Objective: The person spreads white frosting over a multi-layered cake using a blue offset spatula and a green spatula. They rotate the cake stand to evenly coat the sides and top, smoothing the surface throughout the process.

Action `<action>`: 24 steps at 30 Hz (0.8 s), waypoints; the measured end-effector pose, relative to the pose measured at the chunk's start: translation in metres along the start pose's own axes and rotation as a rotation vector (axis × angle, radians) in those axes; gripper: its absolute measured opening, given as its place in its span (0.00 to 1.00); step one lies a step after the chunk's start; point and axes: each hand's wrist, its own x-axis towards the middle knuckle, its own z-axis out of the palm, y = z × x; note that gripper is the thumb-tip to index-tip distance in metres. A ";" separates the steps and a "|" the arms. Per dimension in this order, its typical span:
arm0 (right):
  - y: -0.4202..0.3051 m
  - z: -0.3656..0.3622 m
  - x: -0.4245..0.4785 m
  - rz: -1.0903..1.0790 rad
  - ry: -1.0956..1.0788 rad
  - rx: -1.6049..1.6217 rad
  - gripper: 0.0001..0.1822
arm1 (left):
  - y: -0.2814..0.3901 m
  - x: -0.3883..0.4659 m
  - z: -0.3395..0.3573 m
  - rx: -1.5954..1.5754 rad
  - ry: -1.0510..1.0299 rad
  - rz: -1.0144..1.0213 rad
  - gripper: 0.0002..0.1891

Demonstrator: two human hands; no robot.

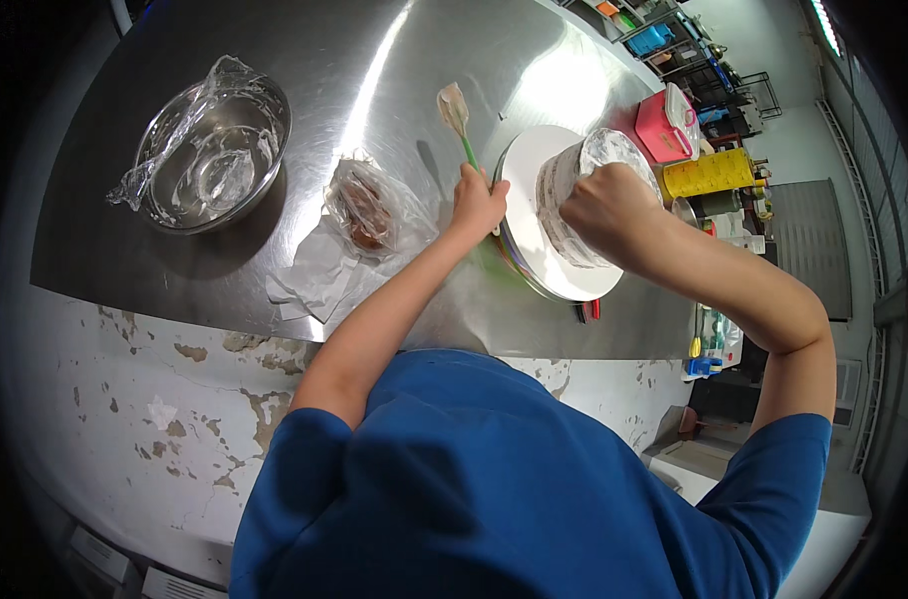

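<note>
My left hand (478, 201) grips a spatula (454, 111) by its green handle; the blade is smeared with cream. That hand is right beside the rim of a round white cake board (525, 168), which rests on a turntable (532, 283). On the board stands a tall round cake (557, 196) thinly coated in white cream, with darker layers showing through its side. My right hand (611, 210) is curled into a fist in front of the cake's upper side. Whatever its fingers may hold is hidden from me.
A steel mixing bowl (266, 180) with cream smears and plastic film stands at the left. Nearer lie a plastic bag (386, 206) with brown contents and crumpled paper (315, 273). Beyond the cake are a pink box (657, 127) and a yellow container (712, 174) on the steel table (364, 45).
</note>
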 end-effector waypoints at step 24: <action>0.027 -0.015 -0.027 0.095 0.128 -0.047 0.03 | 0.008 -0.006 0.002 -0.047 -0.049 -0.033 0.20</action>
